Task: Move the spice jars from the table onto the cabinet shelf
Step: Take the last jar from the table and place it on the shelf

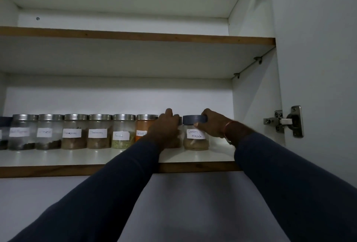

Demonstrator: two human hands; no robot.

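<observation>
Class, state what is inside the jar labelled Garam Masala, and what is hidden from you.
Inside the Garam Masala jar, tan-brown powder fills the bottom. Its white label covers the middle; the dark lid, gripped by the right hand, covers the top.

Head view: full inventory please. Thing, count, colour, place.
Steel-lid jars: six, clear glass with white labels, in a row on the lower shelf; the sixth holds orange powder.
Seventh jar: one, steel lid, mostly hidden under the left hand, right of the row.
Garam Masala jar: one, dark lid, right end of the row.
Dark-lid jar: one, cut off at the left edge.
Upper shelf: one, white with a wood edge, above.
Door hinges: two, metal, right side.
Left hand: dark sleeve, grips the seventh jar's top.
Right hand: dark sleeve, grips the Garam Masala jar's lid.
</observation>
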